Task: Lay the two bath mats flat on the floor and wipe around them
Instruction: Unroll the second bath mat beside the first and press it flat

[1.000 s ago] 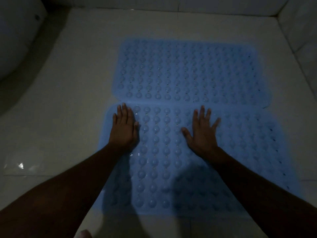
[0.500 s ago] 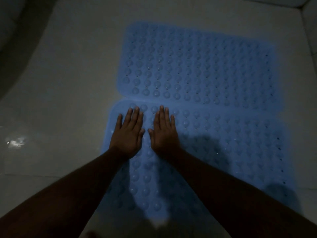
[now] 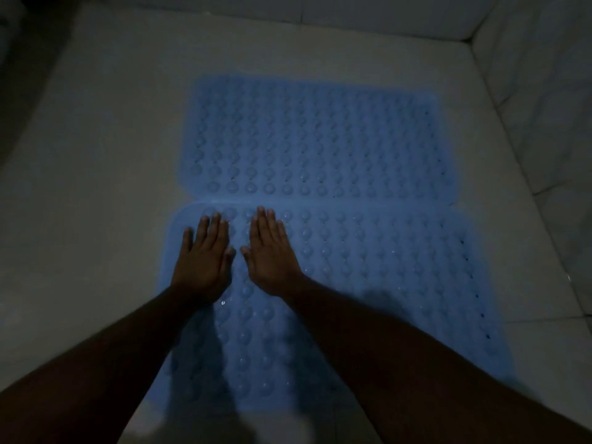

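Both blue bath mats, near mat (image 3: 368,283) and far mat (image 3: 314,139), lie flat on the floor (image 3: 96,155), left hand (image 3: 203,261) and right hand (image 3: 272,254) pressing flat-fingered on the near one

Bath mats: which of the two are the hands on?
The near mat, closest to the camera: the left hand and right hand lie flat near its far-left corner. The far mat beyond it is untouched.

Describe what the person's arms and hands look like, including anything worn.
Both arms are bare as far as the frame shows: the left arm and right arm carry no sleeves. The left hand and right hand wear no gloves, and no watch, bracelet or ring is visible, though the light is dim. The fingers show short nails.
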